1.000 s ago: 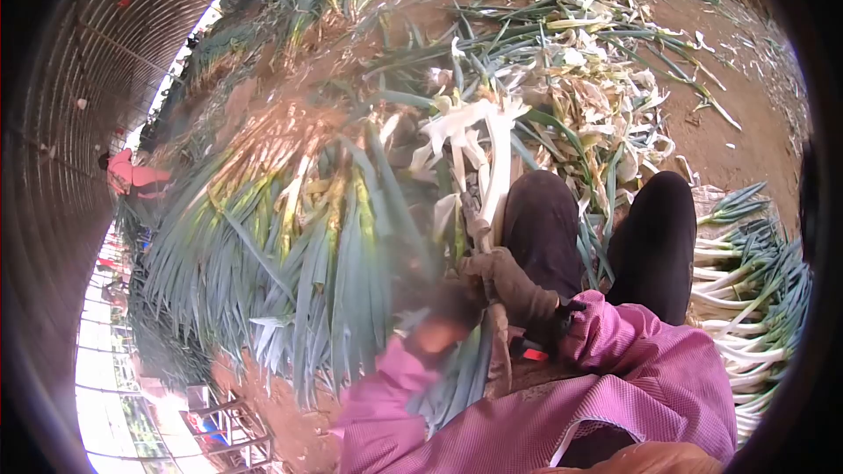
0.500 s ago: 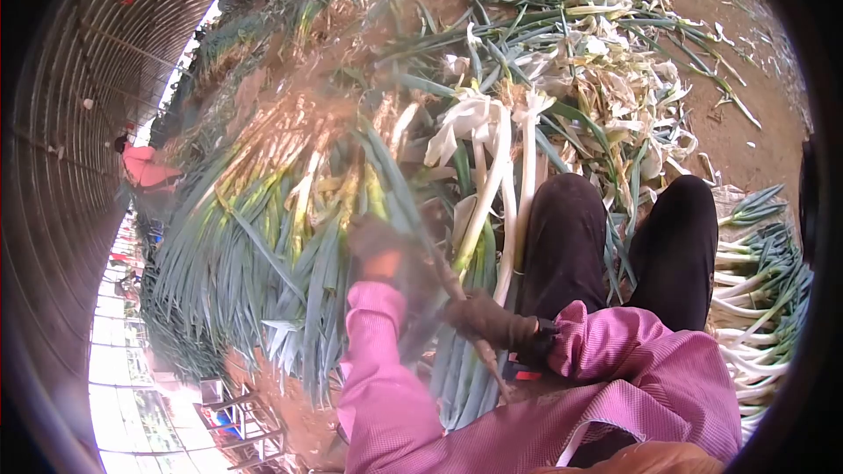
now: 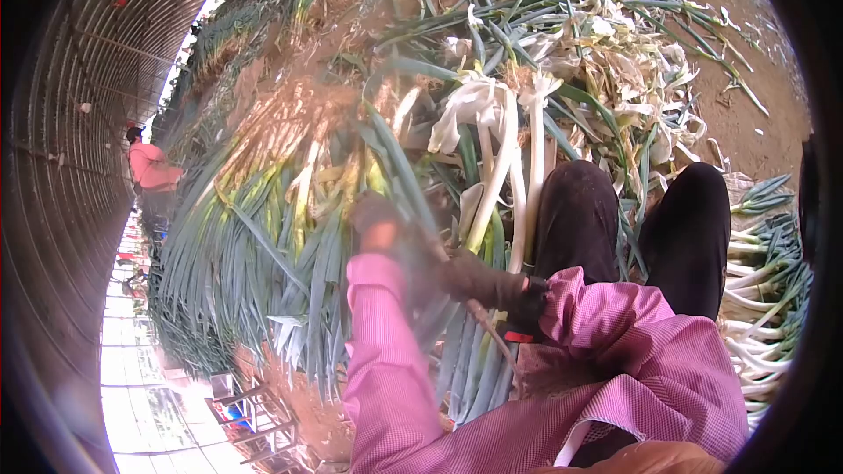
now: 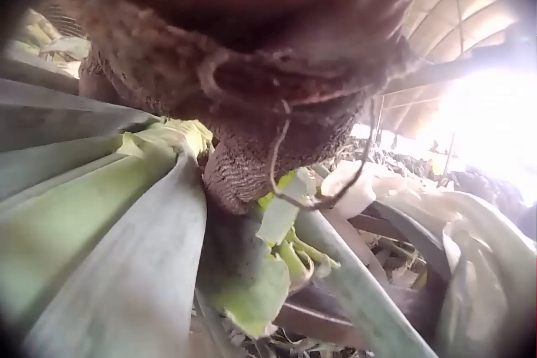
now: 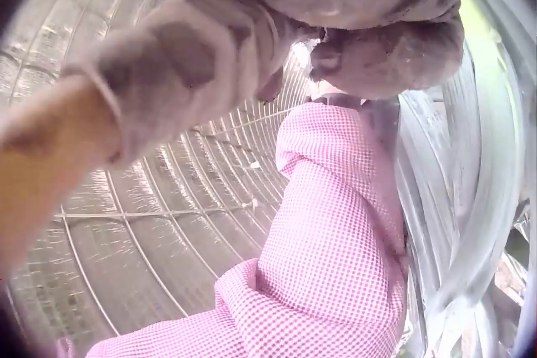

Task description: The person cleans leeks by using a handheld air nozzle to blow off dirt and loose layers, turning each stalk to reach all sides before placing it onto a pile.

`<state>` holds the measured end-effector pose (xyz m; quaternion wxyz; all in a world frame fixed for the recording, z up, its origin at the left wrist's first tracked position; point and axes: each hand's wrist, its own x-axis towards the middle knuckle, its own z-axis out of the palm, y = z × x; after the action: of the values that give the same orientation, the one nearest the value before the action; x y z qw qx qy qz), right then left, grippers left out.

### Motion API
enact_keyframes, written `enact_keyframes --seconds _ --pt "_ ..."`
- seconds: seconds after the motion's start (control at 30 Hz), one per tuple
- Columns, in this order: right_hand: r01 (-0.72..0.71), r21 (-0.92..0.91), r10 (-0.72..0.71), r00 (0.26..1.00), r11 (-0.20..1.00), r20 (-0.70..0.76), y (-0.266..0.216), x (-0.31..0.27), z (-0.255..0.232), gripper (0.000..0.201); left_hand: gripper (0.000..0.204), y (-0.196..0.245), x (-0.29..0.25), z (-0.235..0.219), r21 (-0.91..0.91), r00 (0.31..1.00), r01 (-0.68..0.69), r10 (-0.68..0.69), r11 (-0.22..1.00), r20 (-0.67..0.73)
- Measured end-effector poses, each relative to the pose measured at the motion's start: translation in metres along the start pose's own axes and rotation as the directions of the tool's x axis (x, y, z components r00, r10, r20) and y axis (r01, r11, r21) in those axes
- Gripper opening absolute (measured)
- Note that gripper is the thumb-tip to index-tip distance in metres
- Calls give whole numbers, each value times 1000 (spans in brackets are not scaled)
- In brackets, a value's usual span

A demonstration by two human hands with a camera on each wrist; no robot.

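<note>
In the head view my left hand (image 3: pixel 378 211), in a brown glove, is in among the tops of the piled leeks (image 3: pixel 263 237). The left wrist view has its gloved fingers (image 4: pixel 235 173) curled down around leek leaves (image 4: pixel 126 182) that come together under the hand. My right hand (image 3: pixel 483 281), also gloved, grips a thin brown rod (image 3: pixel 493 332), whose lower part runs back toward the lap. Just beyond that hand lie several peeled white leeks (image 3: pixel 511 158). Close up in the right wrist view, the dark glove (image 5: pixel 386 56) is curled, its grip mostly hidden.
Stripped leaves and dry skins (image 3: pixel 615 79) are heaped at the upper right. To the right of the knees (image 3: pixel 575 219) lies a row of cleaned leeks (image 3: pixel 755 298). Another person (image 3: pixel 151 171) stands at far left under the arched frame (image 3: pixel 79 123). Metal stools (image 3: pixel 259 426) stand at lower left.
My left hand has moved from beside the right hand out to the leek pile. The right hand has shifted slightly left, the rod tilting left with it. Peeled white leeks now lie to its right.
</note>
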<state>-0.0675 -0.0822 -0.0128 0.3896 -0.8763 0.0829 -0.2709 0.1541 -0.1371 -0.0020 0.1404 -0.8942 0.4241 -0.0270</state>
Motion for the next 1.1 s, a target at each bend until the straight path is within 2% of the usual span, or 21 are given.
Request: enact_keyframes --seconds 0.03,0.13,0.23,0.27,0.37,0.43,0.5,0.57,0.6,0.67,0.73,0.83,0.93,1.0,1.03,1.07,1.1 --pt "11 20 -11 1000 1000 9 1 0 -1 11 45 0 4 -1 -76 998 29 -24 997 58" --pt "1 62 -3 1000 998 22 8 -5 5 17 45 3 -8 -12 -141 997 -51 59 989 49" --pt "-57 158 56 998 986 5 9 -15 12 19 42 9 -31 -4 -192 1000 15 -16 981 0" --pt "-67 194 67 998 979 8 8 -17 15 19 37 8 -33 1 -144 1000 6 -5 990 7" --pt "-82 220 67 995 972 73 7 -20 20 21 31 12 -59 -16 -297 998 36 -20 954 55" --pt "-135 171 114 985 976 127 0 -19 15 24 27 5 -57 13 -314 1000 -4 1 949 -9" --pt "-193 254 172 980 948 102 -5 -28 18 30 25 -7 -53 50 -356 994 -84 53 931 -96" --pt "-284 425 298 954 860 34 -15 -35 23 29 27 4 -79 20 -419 998 -50 28 907 -58" --pt "-326 548 395 919 770 -8 -22 -37 24 26 29 8 -93 5 -427 997 -76 59 901 -54" --pt "-443 711 548 831 546 96 -41 -37 9 34 33 5 -105 2 -435 993 -116 109 893 -40" --pt "-612 739 599 714 282 363 -63 -34 -25 66 38 -1 -108 8 -436 989 -141 145 889 -23" --pt "-568 723 593 758 393 273 -68 -37 -22 70 36 -6 -121 1 -509 972 -223 231 831 -49" --pt "-575 669 579 774 471 257 -54 -37 -4 70 32 -13 -129 23 -512 974 -224 214 829 -80" --pt "-546 625 572 799 558 186 -44 -33 7 66 30 -22 -126 42 -556 960 -255 275 791 -50" --pt "-558 627 596 783 544 179 -41 -31 8 58 30 -26 -124 51 -579 952 -269 305 770 -37" --pt "-569 629 618 767 530 172 -48 -25 -4 49 29 -18 -128 41 -609 959 -263 270 748 -83" --pt "-610 656 666 714 444 213 -54 -19 -20 36 29 -6 -136 33 -638 964 -259 233 725 -127"
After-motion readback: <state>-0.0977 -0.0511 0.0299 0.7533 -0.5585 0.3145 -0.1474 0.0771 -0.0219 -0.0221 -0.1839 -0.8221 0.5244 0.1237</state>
